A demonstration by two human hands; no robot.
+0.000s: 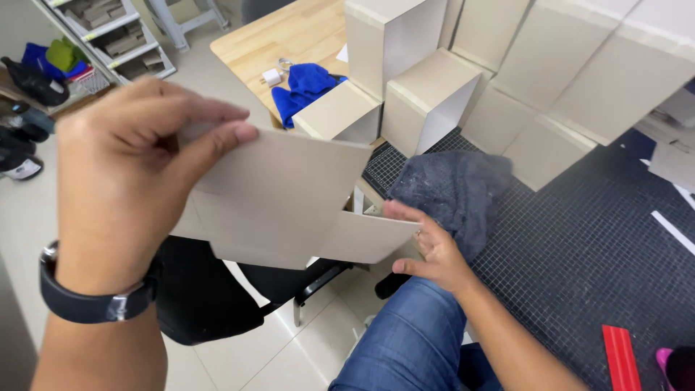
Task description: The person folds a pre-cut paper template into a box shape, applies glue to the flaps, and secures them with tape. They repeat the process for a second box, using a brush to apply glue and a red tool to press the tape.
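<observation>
Looking down from the head camera, we record the left hand (127, 170) raised near the lens, thumb and curled fingers pinching the upper left corner of a flat grey cardboard sheet (279, 195). A dark wristband (94, 300) circles that wrist. How the sheet's upper left edge ends we cannot make out; the hand covers it.

We note the right hand (431, 250) lower down, fingers spread and resting against the sheet's lower right flap (369, 237), thumb pointing left under it. Whether the thumb grips the flap we cannot tell. The sheet hangs in the air between both hands, above a black chair seat (210, 289) and a knee in blue jeans (405, 337).

Behind the right hand lies a dark grey cloth (456, 192) at the near edge of a black mesh-patterned mat (579, 246). Assembled grey boxes (427, 94) stand stacked along the mat's far edge; the frame cuts off the upper ones. A wooden tabletop (289, 32) beyond them carries a blue cloth (304, 87) near its front edge and a small white item (271, 76) we cannot identify. A red strip (621, 358) is cut off at the bottom right. Shelving (116, 32) at the top left is blurred.
</observation>
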